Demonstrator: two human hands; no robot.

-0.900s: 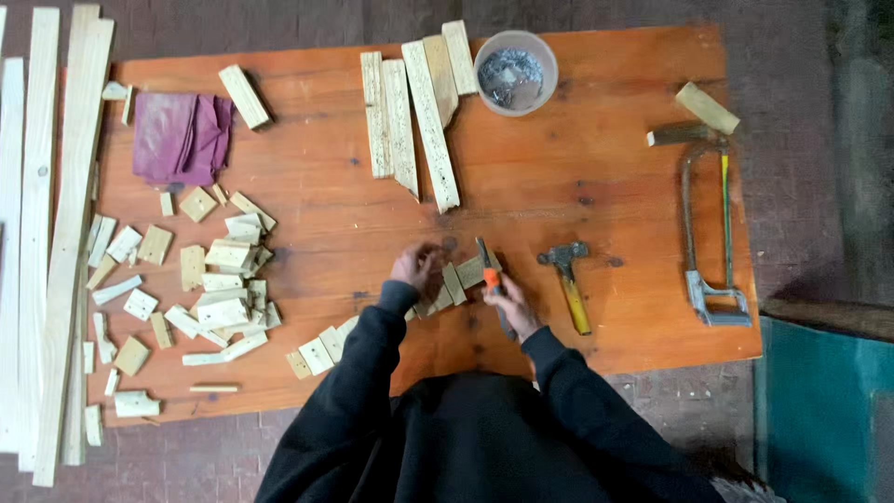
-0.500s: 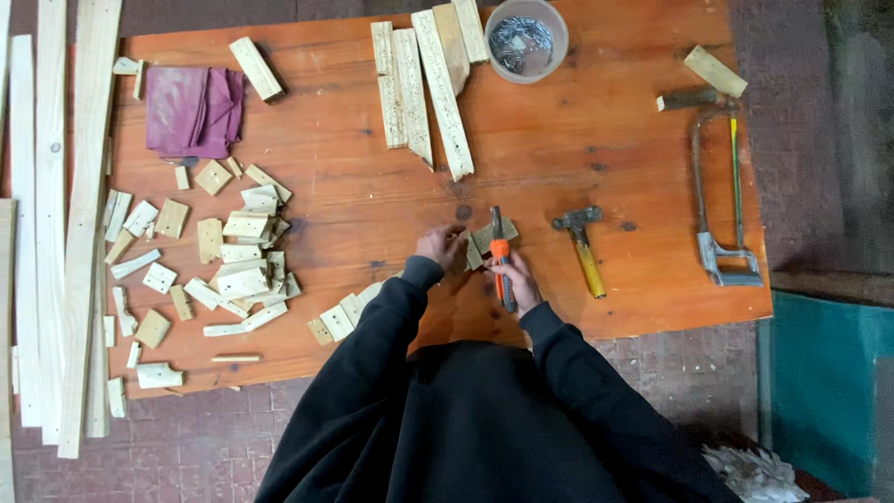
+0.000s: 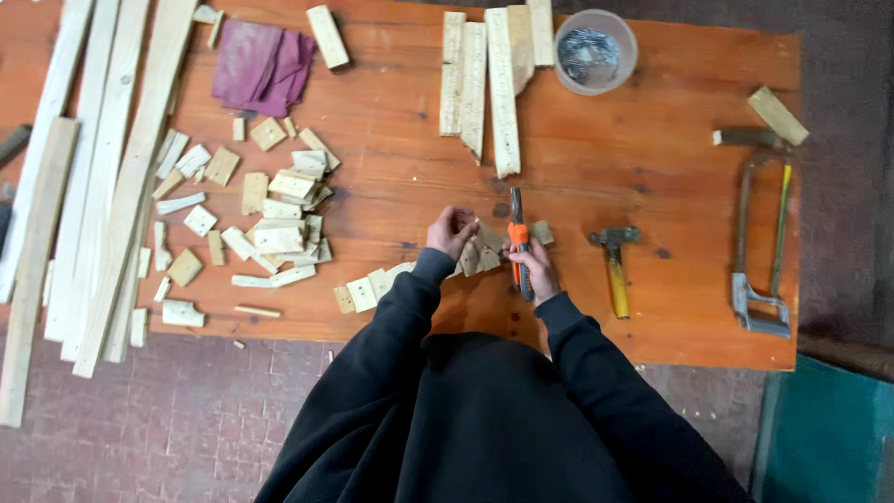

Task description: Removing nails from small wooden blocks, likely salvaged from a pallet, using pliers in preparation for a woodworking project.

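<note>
Now the orange-handled pliers stand more upright than half a second ago, gripped in the right hand at the table's near edge. Just left, the left hand is curled around a small wood block. A hammer lies to the right.

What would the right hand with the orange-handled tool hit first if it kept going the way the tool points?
Probably the long wooden slats lying farther up the table. The right hand holds the orange-handled tool pointing away from the person, with bare tabletop between. Height above the table is unclear.
</note>
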